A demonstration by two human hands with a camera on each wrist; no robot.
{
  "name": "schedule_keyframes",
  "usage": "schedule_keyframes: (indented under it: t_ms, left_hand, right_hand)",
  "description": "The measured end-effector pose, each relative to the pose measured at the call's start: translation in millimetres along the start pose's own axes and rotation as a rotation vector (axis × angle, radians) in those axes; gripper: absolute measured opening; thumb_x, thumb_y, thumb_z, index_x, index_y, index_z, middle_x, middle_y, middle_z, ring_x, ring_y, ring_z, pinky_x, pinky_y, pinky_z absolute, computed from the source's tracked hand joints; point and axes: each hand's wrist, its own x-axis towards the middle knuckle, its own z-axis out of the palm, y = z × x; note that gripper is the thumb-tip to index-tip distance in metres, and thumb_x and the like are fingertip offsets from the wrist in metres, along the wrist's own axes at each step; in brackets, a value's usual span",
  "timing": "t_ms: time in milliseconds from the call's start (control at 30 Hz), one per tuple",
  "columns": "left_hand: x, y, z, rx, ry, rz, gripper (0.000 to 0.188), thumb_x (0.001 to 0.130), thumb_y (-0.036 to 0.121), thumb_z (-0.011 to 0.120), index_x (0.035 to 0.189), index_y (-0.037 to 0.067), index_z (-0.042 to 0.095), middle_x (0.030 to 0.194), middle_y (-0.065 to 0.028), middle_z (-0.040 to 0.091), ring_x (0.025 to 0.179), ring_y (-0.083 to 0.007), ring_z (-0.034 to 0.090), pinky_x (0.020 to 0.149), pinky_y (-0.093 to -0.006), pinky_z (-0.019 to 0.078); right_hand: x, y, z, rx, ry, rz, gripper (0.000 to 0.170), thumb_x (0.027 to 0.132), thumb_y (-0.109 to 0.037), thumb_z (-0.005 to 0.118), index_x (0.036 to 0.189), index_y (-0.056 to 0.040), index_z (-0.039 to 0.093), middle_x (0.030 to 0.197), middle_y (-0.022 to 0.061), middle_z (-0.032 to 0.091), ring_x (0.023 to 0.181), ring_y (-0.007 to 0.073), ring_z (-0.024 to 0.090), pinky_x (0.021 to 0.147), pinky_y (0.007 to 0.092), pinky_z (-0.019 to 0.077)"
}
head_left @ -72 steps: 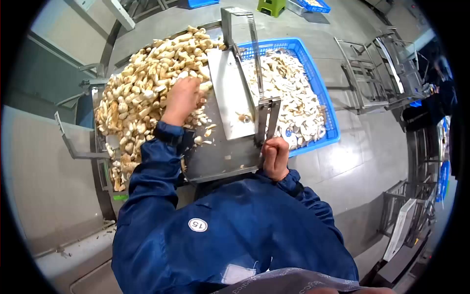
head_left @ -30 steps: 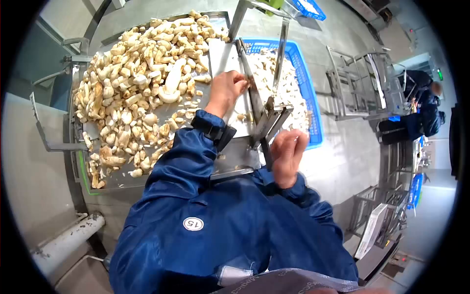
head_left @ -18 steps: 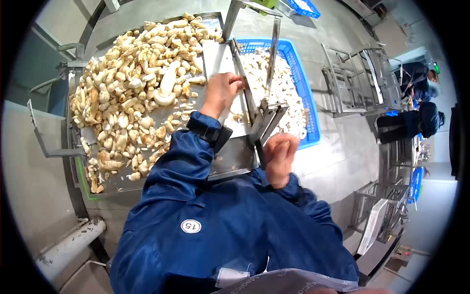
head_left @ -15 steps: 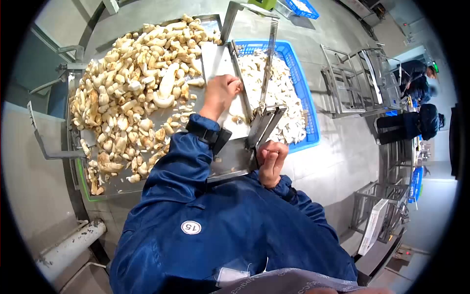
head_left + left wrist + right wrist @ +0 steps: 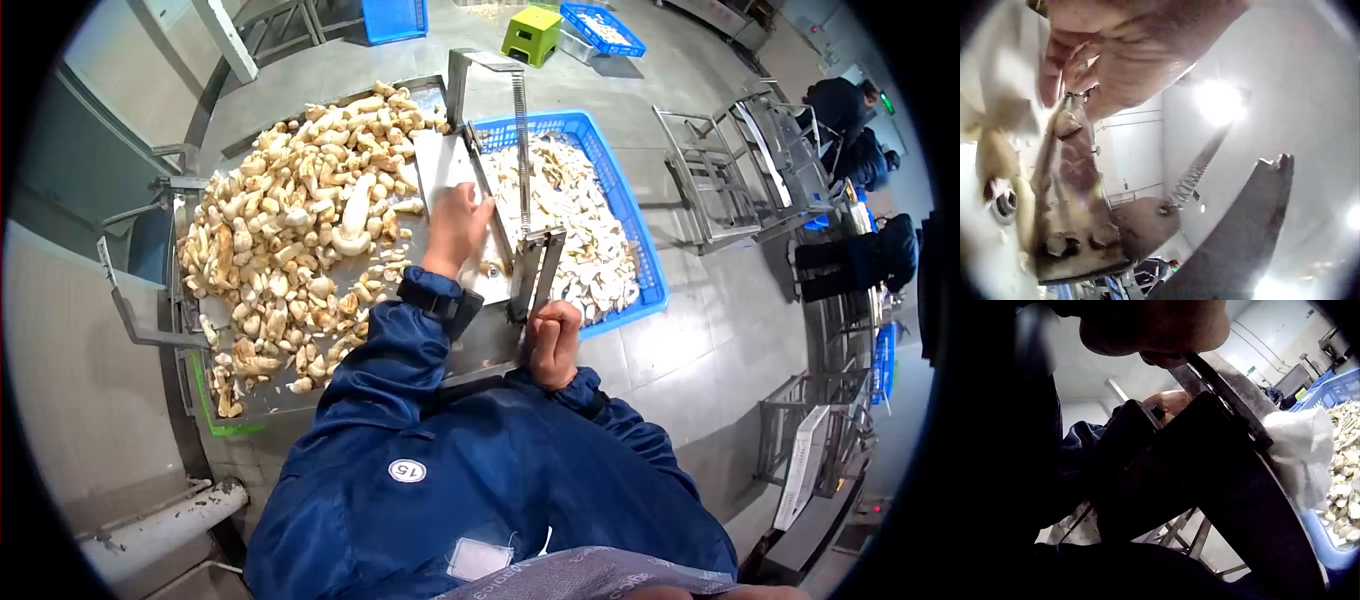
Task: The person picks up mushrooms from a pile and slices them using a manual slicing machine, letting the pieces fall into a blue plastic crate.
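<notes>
In the head view my left hand [image 5: 458,232] is over the white board [image 5: 442,165] of a lever slicer, fingers bent toward the blade. The left wrist view has those fingers [image 5: 1054,75] right at the blade's metal bar [image 5: 1082,162]; I cannot tell whether they hold a mushroom piece. My right hand [image 5: 555,345] grips the handle end of the slicer's lever [image 5: 538,270], below the spring [image 5: 522,150]. In the right wrist view the hand [image 5: 1160,331] is dark over the blade. Left of the board lies a heap of king oyster mushrooms [image 5: 290,220], one large mushroom [image 5: 354,215] on top.
Right of the slicer, a blue plastic basket [image 5: 650,270] holds mushroom slices [image 5: 585,220]. The heap lies on a metal tray table [image 5: 430,90]. A green stool [image 5: 531,35] and metal racks [image 5: 715,180] stand farther off. Other people [image 5: 870,260] work at the far right.
My left hand has moved from the mushroom heap onto the board by the blade. My right hand loosened its fingers near the lever, then closed on the handle again.
</notes>
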Motion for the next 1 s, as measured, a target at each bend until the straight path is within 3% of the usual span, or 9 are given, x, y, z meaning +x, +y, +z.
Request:
schedule_keyframes:
  t_ms: [200, 333, 433, 500, 633, 700, 833, 867, 1000]
  left_hand:
    - [5, 6, 9, -0.181, 0.055, 0.029, 0.038, 0.082, 0.026, 0.071, 0.105, -0.003, 0.060, 0.086, -0.0153, 0.068, 0.077, -0.0279, 0.066, 0.069, -0.0365, 0.0522]
    - [6, 36, 3, -0.495, -0.054, 0.046, 0.048, 0.088, 0.019, 0.068, 0.128, -0.002, 0.050, 0.105, -0.0148, 0.066, 0.096, -0.0219, 0.065, 0.081, -0.0314, 0.0531]
    - [11, 59, -13, -0.422, -0.164, 0.175, 0.049, 0.087, 0.017, 0.068, 0.130, 0.000, 0.053, 0.111, -0.0165, 0.065, 0.100, -0.0249, 0.066, 0.084, -0.0335, 0.0528]
    - [17, 41, -26, 0.007, -0.105, 0.200, 0.041, 0.084, 0.018, 0.069, 0.122, 0.004, 0.061, 0.112, -0.0170, 0.065, 0.097, -0.0285, 0.066, 0.083, -0.0373, 0.0524]
    - [21, -9, -78, 0.565, 0.093, 0.170, 0.030, 0.087, 0.018, 0.066, 0.111, 0.001, 0.065, 0.105, -0.0157, 0.065, 0.097, -0.0276, 0.062, 0.087, -0.0385, 0.0500]
    - [28, -13, -95, 0.699, 0.102, -0.020, 0.025, 0.088, 0.016, 0.065, 0.104, -0.002, 0.066, 0.106, -0.0194, 0.064, 0.100, -0.0298, 0.060, 0.089, -0.0375, 0.0489]
    - [51, -41, -81, 0.651, 0.099, -0.171, 0.035, 0.084, 0.029, 0.070, 0.095, -0.004, 0.063, 0.097, -0.0242, 0.066, 0.091, -0.0384, 0.064, 0.083, -0.0448, 0.0515]
    - [62, -45, -74, 0.688, 0.028, -0.256, 0.047, 0.086, 0.039, 0.067, 0.107, -0.002, 0.060, 0.103, -0.0245, 0.065, 0.098, -0.0419, 0.064, 0.082, -0.0468, 0.0534]
    - [72, -39, -67, 0.599, 0.027, -0.334, 0.039, 0.083, 0.016, 0.059, 0.117, -0.001, 0.052, 0.100, -0.0234, 0.066, 0.093, -0.0407, 0.066, 0.081, -0.0463, 0.0532]
  right_hand:
    - [1, -3, 1, 0.063, 0.004, 0.043, 0.014, 0.102, -0.016, 0.045, 0.107, -0.0034, 0.047, 0.081, 0.0067, 0.052, 0.066, 0.0128, 0.047, 0.063, 0.0280, 0.0417]
    - [-2, 4, 1, 0.056, 0.023, 0.036, 0.015, 0.101, -0.016, 0.047, 0.108, -0.0031, 0.048, 0.083, 0.0076, 0.053, 0.068, 0.0148, 0.049, 0.065, 0.0290, 0.0428]
    - [4, -3, 4, -0.024, 0.018, -0.011, 0.019, 0.103, -0.024, 0.044, 0.107, -0.0054, 0.044, 0.079, 0.0026, 0.045, 0.061, 0.0084, 0.040, 0.054, 0.0228, 0.0342]
    - [6, -9, 6, 0.060, 0.011, 0.008, 0.020, 0.103, -0.025, 0.043, 0.108, -0.0059, 0.043, 0.079, 0.0023, 0.043, 0.061, 0.0084, 0.040, 0.053, 0.0230, 0.0340]
    - [5, 1, 0, 0.071, -0.033, -0.056, 0.019, 0.103, -0.021, 0.044, 0.111, -0.0037, 0.043, 0.078, 0.0044, 0.048, 0.061, 0.0091, 0.043, 0.054, 0.0240, 0.0363]
    - [5, 3, -1, 0.076, -0.026, -0.060, 0.019, 0.102, -0.018, 0.044, 0.112, -0.0025, 0.044, 0.077, 0.0057, 0.050, 0.060, 0.0095, 0.044, 0.055, 0.0247, 0.0379]
    - [1, 7, 2, 0.087, -0.012, -0.039, 0.016, 0.101, -0.016, 0.045, 0.111, -0.0028, 0.045, 0.078, 0.0067, 0.051, 0.062, 0.0106, 0.045, 0.057, 0.0256, 0.0396]
    - [0, 8, 1, 0.074, -0.009, -0.029, 0.015, 0.101, -0.015, 0.045, 0.110, -0.0030, 0.045, 0.079, 0.0070, 0.051, 0.063, 0.0111, 0.046, 0.058, 0.0259, 0.0403]
    - [3, 1, -3, 0.005, -0.033, -0.039, 0.012, 0.098, -0.007, 0.046, 0.110, -0.0031, 0.048, 0.081, 0.0087, 0.052, 0.067, 0.0153, 0.049, 0.063, 0.0295, 0.0424]
